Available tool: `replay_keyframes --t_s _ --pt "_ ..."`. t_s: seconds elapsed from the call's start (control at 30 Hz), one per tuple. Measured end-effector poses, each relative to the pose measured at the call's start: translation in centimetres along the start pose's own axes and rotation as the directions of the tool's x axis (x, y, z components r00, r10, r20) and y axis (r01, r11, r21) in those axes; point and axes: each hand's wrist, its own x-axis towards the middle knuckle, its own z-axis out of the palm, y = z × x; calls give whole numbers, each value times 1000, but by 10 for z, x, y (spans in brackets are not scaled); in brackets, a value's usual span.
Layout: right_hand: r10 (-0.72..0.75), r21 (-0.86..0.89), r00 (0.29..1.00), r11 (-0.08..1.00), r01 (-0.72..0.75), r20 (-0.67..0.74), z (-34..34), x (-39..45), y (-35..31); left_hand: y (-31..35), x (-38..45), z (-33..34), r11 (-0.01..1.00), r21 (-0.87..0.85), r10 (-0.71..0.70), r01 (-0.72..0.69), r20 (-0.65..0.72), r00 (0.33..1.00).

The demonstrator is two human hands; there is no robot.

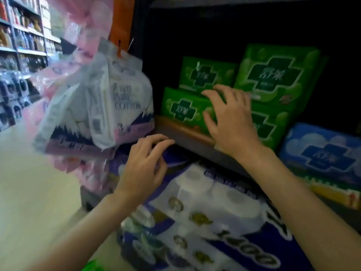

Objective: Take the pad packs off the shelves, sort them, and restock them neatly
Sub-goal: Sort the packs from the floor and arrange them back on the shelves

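Green pad packs stand on a wooden shelf [175,127]: a front pack [181,109], one behind it [205,74], a large one [277,73] to the right and another [271,126] below that. A blue pad pack [328,153] lies further right. My right hand [226,112] rests with spread fingers on the front green pack's right end, holding nothing that I can see. My left hand [146,163] hovers below the shelf edge, fingers curled and apart, above a purple and white tissue roll pack [205,212]. The picture is blurred.
White and purple bagged packs [97,106] hang from a hook at the left of the shelf, with pink packs [82,26] behind them. An aisle with pale floor [29,182] and stocked shelves [25,36] runs off to the left.
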Motion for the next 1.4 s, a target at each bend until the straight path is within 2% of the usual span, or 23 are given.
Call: replay_keyframes --t_s 0.07,0.17,0.23,0.27,0.3,0.33,0.4,0.43,0.5,0.6,0.67,0.83,0.9,1.0,1.1,1.2,1.33,1.4 --pt "-59 192 996 979 71 -66 13 -37 -37 -8 -54 -18 996 80 29 -34 56 998" --pt "-232 380 969 892 245 -82 49 -102 -98 -28 -133 -39 984 171 -82 53 167 983" --pt "-377 466 926 822 326 18 92 -155 -136 -44 -187 -47 955 268 -200 127 268 942" --pt "-448 489 885 804 339 124 118 -182 -152 -52 -214 -50 929 335 -277 159 342 898" --pt "-495 506 823 804 313 278 143 -207 -165 -60 -241 -54 891 414 -370 186 424 827" --pt "-502 514 731 824 240 463 168 -231 -176 -69 -267 -56 847 488 -468 210 500 729" --pt "-414 457 485 889 32 770 210 -274 -192 -85 -313 -56 779 596 -607 194 641 469" --pt "-354 402 366 913 -64 861 229 -295 -199 -89 -331 -55 755 638 -642 151 673 368" --pt "-264 301 208 938 -172 942 261 -330 -218 -94 -363 -50 753 650 -657 107 729 193" --pt "-203 223 107 946 -237 973 299 -367 -247 -102 -401 -31 795 607 -607 -8 795 -6" --pt "-144 167 103 948 -270 984 321 -383 -261 -107 -414 -14 817 574 -576 -55 817 -39" --pt "-55 158 280 919 -362 958 347 -397 -252 -121 -427 17 817 566 -575 -112 813 -92" --pt "-68 192 279 875 -444 958 348 -390 -228 -121 -427 25 816 561 -576 -135 807 -129" --pt "-88 223 244 766 -603 966 339 -369 -188 -115 -417 35 797 577 -601 -177 787 -141" --pt "-82 224 257 775 -590 963 323 -354 -165 -107 -405 37 808 557 -583 -190 803 -125" --pt "-73 217 273 810 -545 959 301 -338 -157 -102 -386 22 824 557 -565 -102 819 -96" --pt "-104 218 245 836 -503 964 251 -288 -153 -101 -328 -11 840 519 -496 160 853 -164" --pt "-137 252 271 854 -454 953 215 -250 -152 -98 -286 -29 829 498 -461 255 866 -194"
